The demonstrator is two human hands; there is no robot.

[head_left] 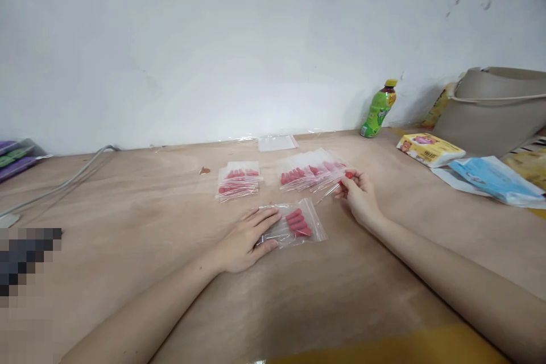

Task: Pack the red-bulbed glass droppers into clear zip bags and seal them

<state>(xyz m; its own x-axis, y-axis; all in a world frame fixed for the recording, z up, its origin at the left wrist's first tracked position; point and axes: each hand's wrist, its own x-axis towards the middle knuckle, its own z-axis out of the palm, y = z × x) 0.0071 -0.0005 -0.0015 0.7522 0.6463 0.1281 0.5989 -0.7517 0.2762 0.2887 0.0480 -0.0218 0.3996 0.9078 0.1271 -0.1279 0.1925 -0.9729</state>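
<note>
My left hand (251, 239) lies flat with its fingers spread over a clear zip bag (316, 222). Inside that bag, several red rubber bulbs (297, 222) lie side by side, and thin clear tubes run from them under my fingers. To the right, my right hand (358, 196) pinches a dropper (330, 190) with a red bulb and a slender see-through tube pointing down to the left. Just beyond it spreads a fanned pile of filled zip bags (313, 168). A smaller stack of similar bags (239, 179) sits behind my left hand.
Against the wall lie flat whitish bags (277, 143). A green drink bottle (377, 111) stands at the back right, near a yellow tissue pack (430, 149), a blue packet (497, 179) and a grey-brown bin (495, 105). A grey cable (81, 173) and purple packages (15, 162) are at left.
</note>
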